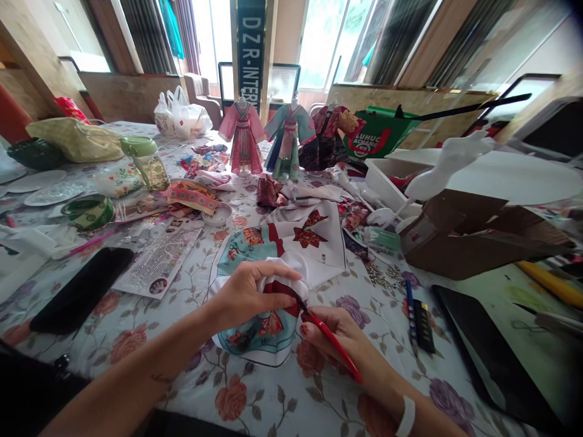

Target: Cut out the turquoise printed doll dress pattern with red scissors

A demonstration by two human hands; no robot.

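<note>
One bare left hand (248, 291) pinches bunched printed cloth (276, 325) on the counter (273, 394), seemingly to steady its edge against the red-handled tool (336, 347) gripped in the right hand (341, 323); three small robes (243, 139) stand farther back, perhaps leaving working room.

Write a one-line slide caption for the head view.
Left hand pinches printed fabric while the right hand holds a red-handled tool against it, over a floral tablecloth.

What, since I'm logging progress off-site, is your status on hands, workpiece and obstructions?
Left hand pinching bunched printed fabric. Right hand gripping red-handled tool, dark tip at fabric. Pink miniature robe standing beyond, out of the way.
</note>
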